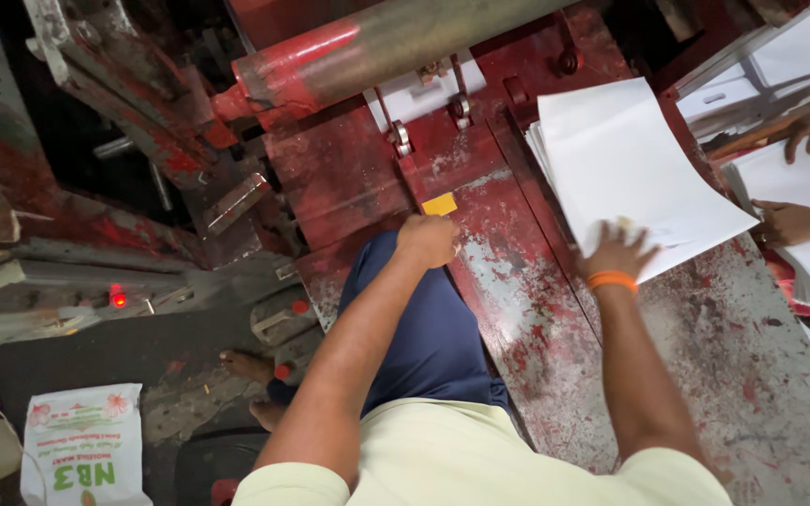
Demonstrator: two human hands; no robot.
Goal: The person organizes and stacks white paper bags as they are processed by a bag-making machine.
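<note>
On the red metal table (517, 300):
paper stack (625, 164): lying at the table's far right part.
right hand (616, 251): pressing the stack's near edge, fingers spreading apart.
left hand (428, 239): resting left of the stack, fingers curling into a fist, beside a yellow tab (440, 203).

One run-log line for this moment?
left hand: fist on red machine bed | right hand: on white paper stack

Left hand (428, 240) fisted, right hand (616, 251) splayed.
</note>
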